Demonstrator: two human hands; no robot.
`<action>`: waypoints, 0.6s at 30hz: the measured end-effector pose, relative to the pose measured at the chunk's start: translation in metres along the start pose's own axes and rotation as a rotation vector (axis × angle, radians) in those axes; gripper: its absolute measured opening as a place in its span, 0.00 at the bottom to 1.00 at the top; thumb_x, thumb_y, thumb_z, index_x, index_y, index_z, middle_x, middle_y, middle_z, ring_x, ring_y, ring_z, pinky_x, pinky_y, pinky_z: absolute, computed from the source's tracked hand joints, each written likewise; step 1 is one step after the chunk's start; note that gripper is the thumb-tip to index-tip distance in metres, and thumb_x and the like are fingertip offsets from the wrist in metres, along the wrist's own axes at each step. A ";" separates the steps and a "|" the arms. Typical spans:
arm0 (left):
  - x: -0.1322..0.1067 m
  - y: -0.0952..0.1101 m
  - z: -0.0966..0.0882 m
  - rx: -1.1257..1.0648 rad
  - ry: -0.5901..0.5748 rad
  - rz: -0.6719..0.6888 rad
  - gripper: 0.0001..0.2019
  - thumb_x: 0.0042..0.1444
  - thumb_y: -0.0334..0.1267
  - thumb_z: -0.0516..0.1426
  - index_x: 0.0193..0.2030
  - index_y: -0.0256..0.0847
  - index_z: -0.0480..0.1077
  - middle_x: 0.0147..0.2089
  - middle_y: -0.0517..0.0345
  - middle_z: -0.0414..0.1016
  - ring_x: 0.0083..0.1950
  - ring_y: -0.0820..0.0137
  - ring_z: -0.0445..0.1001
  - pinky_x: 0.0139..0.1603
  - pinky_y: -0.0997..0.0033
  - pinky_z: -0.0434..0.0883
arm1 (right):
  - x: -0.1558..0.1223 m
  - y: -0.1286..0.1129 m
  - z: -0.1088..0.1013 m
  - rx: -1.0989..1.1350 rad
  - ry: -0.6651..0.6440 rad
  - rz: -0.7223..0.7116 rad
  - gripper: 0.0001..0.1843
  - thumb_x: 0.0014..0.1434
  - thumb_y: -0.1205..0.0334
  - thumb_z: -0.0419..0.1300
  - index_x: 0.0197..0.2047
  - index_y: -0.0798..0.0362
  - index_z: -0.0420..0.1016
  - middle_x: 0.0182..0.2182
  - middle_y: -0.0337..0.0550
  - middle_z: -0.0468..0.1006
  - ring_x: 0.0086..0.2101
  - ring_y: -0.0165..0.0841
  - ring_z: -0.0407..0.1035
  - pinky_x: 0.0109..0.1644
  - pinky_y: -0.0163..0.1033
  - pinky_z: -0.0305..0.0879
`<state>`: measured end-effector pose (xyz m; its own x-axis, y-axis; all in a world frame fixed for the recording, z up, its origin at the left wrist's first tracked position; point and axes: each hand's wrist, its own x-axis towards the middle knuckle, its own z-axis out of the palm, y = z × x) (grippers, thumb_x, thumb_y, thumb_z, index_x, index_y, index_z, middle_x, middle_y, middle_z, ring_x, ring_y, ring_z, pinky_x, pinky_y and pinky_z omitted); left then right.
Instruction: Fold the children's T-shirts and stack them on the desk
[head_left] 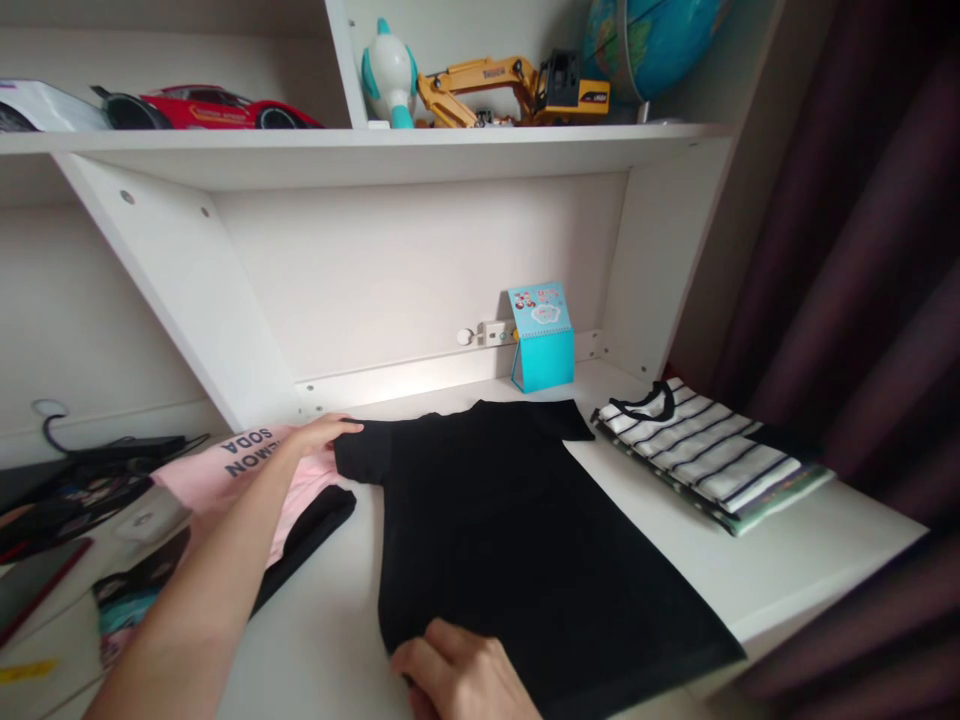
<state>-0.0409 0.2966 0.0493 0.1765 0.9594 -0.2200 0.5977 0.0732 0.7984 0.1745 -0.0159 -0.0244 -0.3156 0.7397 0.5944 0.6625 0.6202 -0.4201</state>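
Note:
A black T-shirt (480,520) lies spread out on the white desk, its collar toward the back wall and its hem toward me. At its left sleeve is my left hand (324,436), fingertips closed on the sleeve's outer corner. My right hand (466,668) is at the near left side edge of the shirt, fingers curled and pinching the cloth there; the thumb is partly hidden. Under my left forearm lies a pink shirt (225,475) with dark lettering, on top of other dark clothes.
Folded clothes with a striped shirt (697,450) on top lie on the right of the desk (847,540). A blue desk calendar (546,355) stands at the back beside a power strip (496,333). The shelf above holds a toy excavator (517,90), a red toy car (217,108) and a globe (660,40).

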 end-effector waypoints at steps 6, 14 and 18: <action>0.004 0.005 0.014 -0.500 0.000 -0.145 0.05 0.39 0.32 0.60 0.25 0.39 0.68 0.15 0.70 0.60 0.15 0.80 0.59 0.17 0.80 0.59 | -0.006 0.015 -0.069 0.263 -0.153 0.409 0.17 0.52 0.69 0.50 0.45 0.48 0.66 0.33 0.38 0.74 0.31 0.28 0.70 0.36 0.29 0.63; 0.048 0.072 0.079 -0.639 0.027 -0.191 0.12 0.44 0.36 0.61 0.19 0.39 0.62 0.12 0.68 0.58 0.12 0.80 0.57 0.12 0.80 0.57 | -0.044 0.040 -0.059 0.181 -0.276 0.602 0.25 0.46 0.69 0.53 0.50 0.47 0.62 0.22 0.31 0.67 0.20 0.26 0.64 0.23 0.28 0.54; 0.070 0.092 0.133 -0.694 0.052 -0.184 0.10 0.46 0.32 0.59 0.19 0.39 0.62 0.13 0.67 0.61 0.12 0.80 0.57 0.13 0.80 0.59 | -0.058 0.045 -0.047 0.078 -0.305 0.629 0.29 0.43 0.71 0.54 0.51 0.44 0.62 0.21 0.30 0.71 0.20 0.28 0.67 0.24 0.29 0.55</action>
<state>0.1306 0.3341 0.0326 0.0729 0.9255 -0.3717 -0.0238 0.3742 0.9270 0.2545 -0.0434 -0.0454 -0.0722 0.9974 0.0087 0.7348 0.0590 -0.6757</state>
